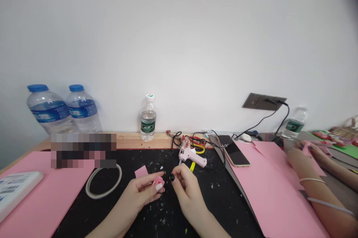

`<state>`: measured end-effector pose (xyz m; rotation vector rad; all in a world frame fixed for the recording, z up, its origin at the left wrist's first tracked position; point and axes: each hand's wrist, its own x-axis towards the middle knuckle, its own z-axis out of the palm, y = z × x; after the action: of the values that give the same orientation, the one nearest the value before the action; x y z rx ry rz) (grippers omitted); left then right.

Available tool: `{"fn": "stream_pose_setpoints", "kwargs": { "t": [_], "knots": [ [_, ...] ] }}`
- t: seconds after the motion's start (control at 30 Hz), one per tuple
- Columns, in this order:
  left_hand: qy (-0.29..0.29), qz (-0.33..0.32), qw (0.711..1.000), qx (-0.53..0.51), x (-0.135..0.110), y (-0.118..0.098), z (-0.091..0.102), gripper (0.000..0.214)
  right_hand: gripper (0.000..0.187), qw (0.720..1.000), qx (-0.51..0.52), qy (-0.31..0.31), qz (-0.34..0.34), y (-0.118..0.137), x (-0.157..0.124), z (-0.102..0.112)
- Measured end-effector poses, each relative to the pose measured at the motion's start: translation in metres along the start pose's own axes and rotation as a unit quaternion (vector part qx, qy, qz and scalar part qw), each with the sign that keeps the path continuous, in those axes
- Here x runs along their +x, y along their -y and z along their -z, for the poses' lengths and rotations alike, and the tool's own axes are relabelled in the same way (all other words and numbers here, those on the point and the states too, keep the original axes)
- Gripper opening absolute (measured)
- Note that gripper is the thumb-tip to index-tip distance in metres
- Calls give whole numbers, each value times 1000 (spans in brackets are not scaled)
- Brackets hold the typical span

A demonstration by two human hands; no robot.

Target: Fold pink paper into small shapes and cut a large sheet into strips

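My left hand [140, 193] grips a small pink foam rose [158, 182] between thumb and fingers, above a black cutting mat [223, 193]. My right hand [188, 197] is close beside it, its fingertips pinching a small black piece [172, 177] right next to the rose. The piece is too small to identify. A pink foam square [141, 171] lies on the mat just beyond my left hand.
A pink glue gun [190, 156] lies beyond my hands among black cables. A tape roll [103, 181] sits left, and pink foam sheets [268, 189] flank the mat. A phone [233, 150] rests right. A co-worker's arm [319, 182] reaches in at right. Bottles stand along the wall.
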<state>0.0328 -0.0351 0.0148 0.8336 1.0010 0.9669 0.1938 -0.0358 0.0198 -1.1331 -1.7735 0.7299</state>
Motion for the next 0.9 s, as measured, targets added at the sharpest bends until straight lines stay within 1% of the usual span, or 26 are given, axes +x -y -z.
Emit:
{"fn": "stream_pose_setpoints", "kwargs": {
  "t": [0.1,0.2,0.33,0.47,0.6,0.8,0.9],
  "knots": [
    [-2,3,1000,20,0,0,-1,39,13,999,-34,33,18,-1,-1,-1],
    [4,0,999,40,1,0,-1,28,15,996,-49,71,35,0,-2,-3],
    [25,3,999,46,3,1,2,22,16,995,-66,69,27,0,-2,-4],
    [18,1,999,43,1,1,2,20,15,995,-67,65,20,-3,-2,-5],
    [1,20,1000,21,-1,0,-2,21,16,998,-36,60,11,-5,-4,-7],
    [25,53,998,-25,-3,-2,-1,21,19,997,27,61,-27,-2,-3,-6],
    [41,63,996,-49,-4,-1,0,20,21,990,104,61,-71,-3,0,-8]
  ]
}}
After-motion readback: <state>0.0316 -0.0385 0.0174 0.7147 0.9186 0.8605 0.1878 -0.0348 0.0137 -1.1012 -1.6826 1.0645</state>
